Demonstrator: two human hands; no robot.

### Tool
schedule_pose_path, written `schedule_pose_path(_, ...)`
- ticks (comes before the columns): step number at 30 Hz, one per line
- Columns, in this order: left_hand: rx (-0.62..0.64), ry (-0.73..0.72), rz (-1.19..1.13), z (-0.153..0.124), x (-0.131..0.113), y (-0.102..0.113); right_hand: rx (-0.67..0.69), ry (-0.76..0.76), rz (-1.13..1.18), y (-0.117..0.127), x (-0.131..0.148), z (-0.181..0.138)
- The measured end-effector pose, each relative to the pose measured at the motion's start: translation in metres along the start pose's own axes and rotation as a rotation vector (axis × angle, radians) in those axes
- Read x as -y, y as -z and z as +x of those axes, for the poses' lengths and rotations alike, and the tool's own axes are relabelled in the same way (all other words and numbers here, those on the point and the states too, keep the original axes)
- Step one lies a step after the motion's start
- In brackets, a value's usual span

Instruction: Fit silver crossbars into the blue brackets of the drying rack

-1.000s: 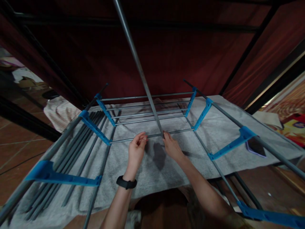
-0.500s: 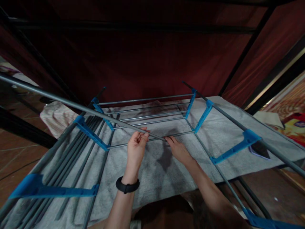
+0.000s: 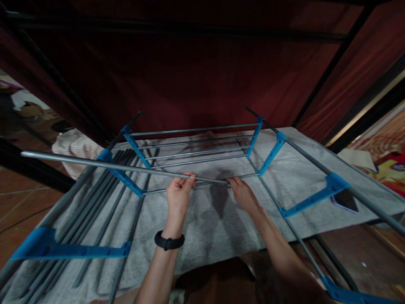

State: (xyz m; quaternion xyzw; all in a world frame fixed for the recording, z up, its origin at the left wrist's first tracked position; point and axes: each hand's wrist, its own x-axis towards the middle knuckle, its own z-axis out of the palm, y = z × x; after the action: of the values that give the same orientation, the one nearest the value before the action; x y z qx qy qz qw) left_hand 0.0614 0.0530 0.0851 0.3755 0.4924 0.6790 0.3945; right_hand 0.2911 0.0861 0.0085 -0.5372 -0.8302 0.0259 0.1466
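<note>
Both hands hold one grey metal tube (image 3: 136,168) above the grey towel-like cloth. My left hand (image 3: 179,192), with a black band on the wrist, pinches it around the middle. Fingers of my right hand (image 3: 242,192) are closed on its right end. The tube's free end reaches out to the far left. Around my hands stands a frame of grey tubes with blue plastic brackets. One blue bracket (image 3: 120,177) is on the left side, another (image 3: 272,153) on the right. Several crossbars (image 3: 199,153) span the frame's far part.
Several loose grey tubes (image 3: 91,207) lie side by side on the cloth (image 3: 215,236) at the left. A dark flat object (image 3: 345,200) rests at the right beneath a bracket. Black bars and a dark red sheet (image 3: 196,80) rise behind the frame. A striped cloth (image 3: 79,147) lies at the back left.
The held tube has turned from a steep slant to nearly level, its left end coming down into view. My right hand has shifted slightly right, and my left hand slightly left.
</note>
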Motion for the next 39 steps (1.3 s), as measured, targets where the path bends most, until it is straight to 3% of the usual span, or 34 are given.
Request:
schedule_pose_path(18,0.048,0.101,-0.055,-0.001,0.012,-0.005,0.076,-0.559,-0.212,0.009,-0.039,-0.008)
schedule_pose_path(25,0.066,0.162,-0.061,-0.004,0.013,-0.005,0.041,-0.725,-0.183,0.013,-0.043,-0.008)
schedule_pose_path(30,0.041,0.198,-0.102,-0.004,0.015,-0.005,0.05,-0.761,-0.052,0.022,-0.041,-0.008)
schedule_pose_path(34,0.013,0.231,-0.15,-0.002,0.017,-0.001,-0.073,-0.765,0.093,0.022,-0.046,-0.008)
schedule_pose_path(39,-0.019,0.292,-0.209,0.002,0.023,0.006,-0.381,-0.789,0.469,0.013,-0.059,-0.001)
